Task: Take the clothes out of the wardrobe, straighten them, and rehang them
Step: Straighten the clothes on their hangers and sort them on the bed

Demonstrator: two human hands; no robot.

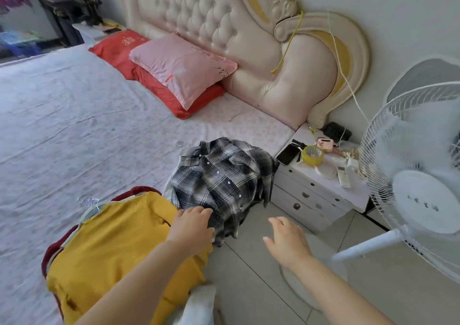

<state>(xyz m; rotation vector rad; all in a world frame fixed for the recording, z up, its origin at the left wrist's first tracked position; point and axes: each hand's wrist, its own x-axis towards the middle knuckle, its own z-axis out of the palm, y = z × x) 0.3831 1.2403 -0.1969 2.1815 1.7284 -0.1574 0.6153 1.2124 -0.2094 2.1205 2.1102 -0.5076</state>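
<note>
**A:** What clothes are in view, and where are they?

**B:** Two piles lie at the near edge of the bed (74,125), which has a pale, wrinkled sheet. On top of the nearer pile is a mustard-yellow knit sweater (117,245), spread flat with its neckline toward the headboard. A dark red garment (53,247) peeks out from under its left and upper edges. Thin wire hanger hooks (89,202) stick out just beyond the sweater's collar.

**A:** And the second pile?

**B:** A black, grey and white plaid shirt (221,175) with small white buttons down the front. It is crumpled, and its lower hem hangs over the corner of the mattress toward the tiled floor (261,287). Another hanger hook (183,144) lies on the sheet just above its collar.

**A:** What are the hands doing?

**B:** The left hand (193,227) rests palm-down where the sweater meets the plaid shirt, fingers loosely curled on the shirt's fabric; whether it is gripping the cloth I cannot tell. The right hand (286,242) hovers open over the floor, fingers spread, holding nothing.

**A:** Anything nearby?

**B:** A white bedside cabinet (311,200) stands just right of the plaid shirt, and a white standing fan (420,175) is farther right.
</note>
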